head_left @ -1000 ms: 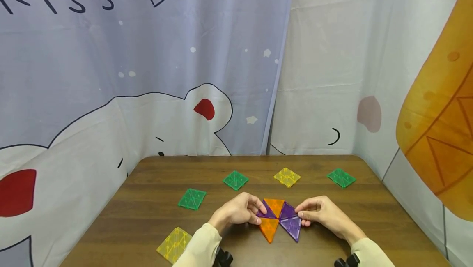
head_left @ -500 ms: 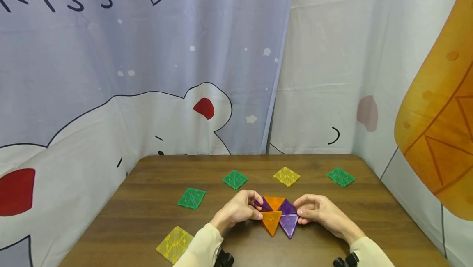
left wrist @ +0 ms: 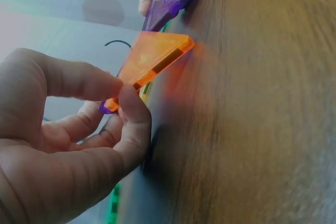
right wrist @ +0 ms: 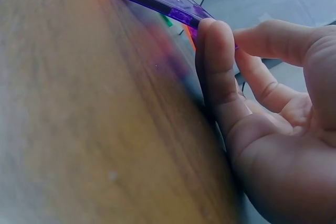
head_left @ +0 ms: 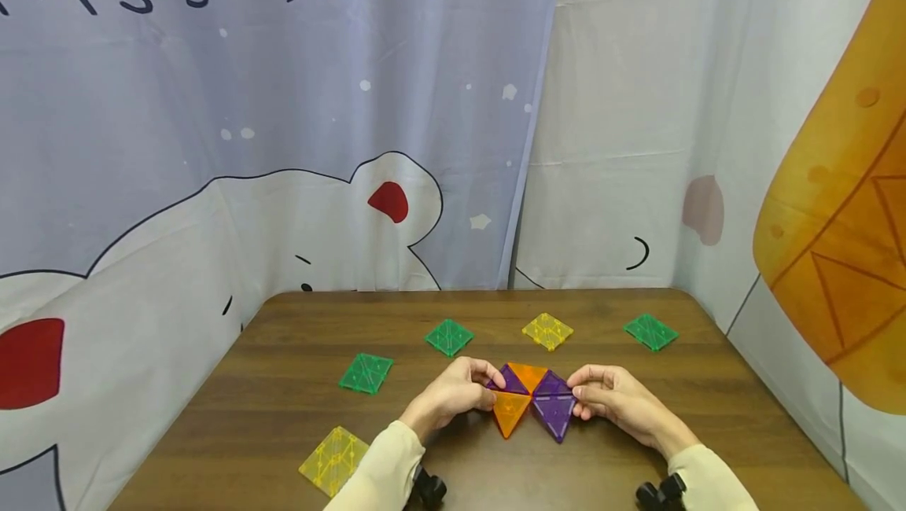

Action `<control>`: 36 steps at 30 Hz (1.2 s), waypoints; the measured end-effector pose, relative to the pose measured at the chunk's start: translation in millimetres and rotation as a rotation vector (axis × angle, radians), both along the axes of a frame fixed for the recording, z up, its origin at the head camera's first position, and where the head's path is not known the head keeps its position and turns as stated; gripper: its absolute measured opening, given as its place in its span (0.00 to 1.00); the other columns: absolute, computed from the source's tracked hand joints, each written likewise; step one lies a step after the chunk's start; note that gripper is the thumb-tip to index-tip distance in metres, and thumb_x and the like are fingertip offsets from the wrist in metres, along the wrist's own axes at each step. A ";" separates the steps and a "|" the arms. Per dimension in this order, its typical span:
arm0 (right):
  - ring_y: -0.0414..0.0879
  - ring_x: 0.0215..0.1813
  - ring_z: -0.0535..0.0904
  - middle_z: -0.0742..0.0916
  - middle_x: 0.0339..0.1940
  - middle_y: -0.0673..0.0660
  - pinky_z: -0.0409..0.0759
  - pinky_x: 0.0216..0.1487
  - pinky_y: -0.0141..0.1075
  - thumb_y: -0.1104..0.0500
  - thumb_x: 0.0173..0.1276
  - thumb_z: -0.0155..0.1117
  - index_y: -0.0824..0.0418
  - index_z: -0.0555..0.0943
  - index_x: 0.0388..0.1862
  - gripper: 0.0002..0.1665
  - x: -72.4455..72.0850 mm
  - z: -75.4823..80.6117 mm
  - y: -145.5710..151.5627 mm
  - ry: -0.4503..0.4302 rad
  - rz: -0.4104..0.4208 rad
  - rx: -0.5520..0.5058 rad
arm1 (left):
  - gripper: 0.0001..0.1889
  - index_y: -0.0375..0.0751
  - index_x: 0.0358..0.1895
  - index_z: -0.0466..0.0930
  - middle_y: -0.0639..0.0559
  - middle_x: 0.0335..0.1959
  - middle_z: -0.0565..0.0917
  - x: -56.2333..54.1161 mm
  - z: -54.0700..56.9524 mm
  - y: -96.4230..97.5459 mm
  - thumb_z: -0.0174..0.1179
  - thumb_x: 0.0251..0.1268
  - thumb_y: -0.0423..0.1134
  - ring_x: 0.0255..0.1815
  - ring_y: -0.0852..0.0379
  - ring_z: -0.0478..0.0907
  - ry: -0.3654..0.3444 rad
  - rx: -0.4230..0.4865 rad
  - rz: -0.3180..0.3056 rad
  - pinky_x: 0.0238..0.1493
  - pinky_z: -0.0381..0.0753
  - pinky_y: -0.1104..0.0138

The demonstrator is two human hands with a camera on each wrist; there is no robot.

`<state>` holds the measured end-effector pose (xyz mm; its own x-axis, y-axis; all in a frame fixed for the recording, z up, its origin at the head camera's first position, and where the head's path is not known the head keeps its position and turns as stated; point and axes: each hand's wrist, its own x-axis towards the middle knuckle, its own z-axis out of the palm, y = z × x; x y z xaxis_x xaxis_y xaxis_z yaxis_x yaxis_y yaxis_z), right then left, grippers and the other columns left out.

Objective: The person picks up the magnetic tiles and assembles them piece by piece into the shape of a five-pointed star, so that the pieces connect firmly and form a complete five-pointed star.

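Thin translucent triangular magnetic tiles form a fan between my hands. My left hand pinches the fan's left side, thumb and finger at the lower orange tile; a purple tile sits just behind it. At the back is another orange tile. On the right, my right hand pinches the outer edge of the purple tiles, a rear one and a front one. A gap separates the two front points. In the left wrist view the orange tile is raised off the tabletop. Fingers hide some edges.
On the wooden table lie square tiles: green ones at left, back and back right, yellow ones at back and front left. A printed curtain hangs behind the table's far edge.
The fan has shifted slightly upward in the head view with both hands. Its two front tiles came closer together half a second ago, and their points are now wider apart again.
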<state>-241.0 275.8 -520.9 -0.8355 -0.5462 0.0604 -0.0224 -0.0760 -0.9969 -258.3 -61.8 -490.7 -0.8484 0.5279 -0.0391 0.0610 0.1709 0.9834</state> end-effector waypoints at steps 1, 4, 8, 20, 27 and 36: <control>0.42 0.41 0.90 0.91 0.41 0.57 0.90 0.45 0.32 0.69 0.86 0.59 0.79 0.76 0.60 0.13 0.1 0.0 0.0 0.004 0.000 -0.002 | 0.12 0.29 0.46 0.85 0.48 0.36 0.84 -0.2 -0.3 0.3 0.63 0.58 0.20 0.35 0.56 0.80 -0.005 0.001 -0.002 0.38 0.83 0.69; 0.42 0.41 0.89 0.90 0.41 0.57 0.89 0.45 0.32 0.69 0.86 0.58 0.78 0.76 0.60 0.12 0.3 0.2 -0.3 0.013 -0.002 -0.006 | 0.10 0.30 0.46 0.85 0.48 0.38 0.84 -0.4 -0.8 1.5 0.62 0.63 0.21 0.35 0.56 0.82 -0.010 0.003 0.002 0.38 0.86 0.68; 0.42 0.41 0.89 0.89 0.41 0.57 0.89 0.45 0.32 0.69 0.86 0.58 0.78 0.75 0.59 0.11 -0.1 0.5 -0.8 0.014 0.010 -0.015 | 0.04 0.34 0.43 0.84 0.49 0.38 0.84 -1.3 -1.6 2.8 0.64 0.74 0.23 0.36 0.55 0.82 -0.016 0.016 0.017 0.39 0.90 0.66; 0.44 0.46 0.91 0.89 0.48 0.58 0.90 0.53 0.35 0.69 0.88 0.53 0.72 0.74 0.66 0.14 0.8 1.0 -1.1 -0.054 0.061 -0.064 | 0.06 0.31 0.47 0.78 0.48 0.34 0.79 -2.4 -5.4 1.3 0.63 0.77 0.19 0.34 0.54 0.83 -0.131 0.173 0.012 0.43 0.94 0.62; 0.48 0.50 0.93 0.90 0.48 0.59 0.90 0.57 0.38 0.69 0.87 0.55 0.73 0.74 0.65 0.14 2.8 1.0 -8.5 -0.038 0.065 -0.033 | 0.06 0.28 0.46 0.78 0.45 0.35 0.79 -0.7 -6.7 6.7 0.63 0.76 0.17 0.36 0.52 0.86 -0.146 0.206 0.047 0.48 0.94 0.59; 0.47 0.38 0.91 0.91 0.42 0.68 0.92 0.42 0.39 0.64 0.82 0.69 0.78 0.77 0.62 0.21 5.1 5.0 -18.0 0.152 -0.085 0.228 | 0.13 0.37 0.38 0.82 0.50 0.29 0.87 7.2 0.6 5.4 0.81 0.66 0.33 0.29 0.60 0.86 0.161 -0.172 0.139 0.32 0.79 0.70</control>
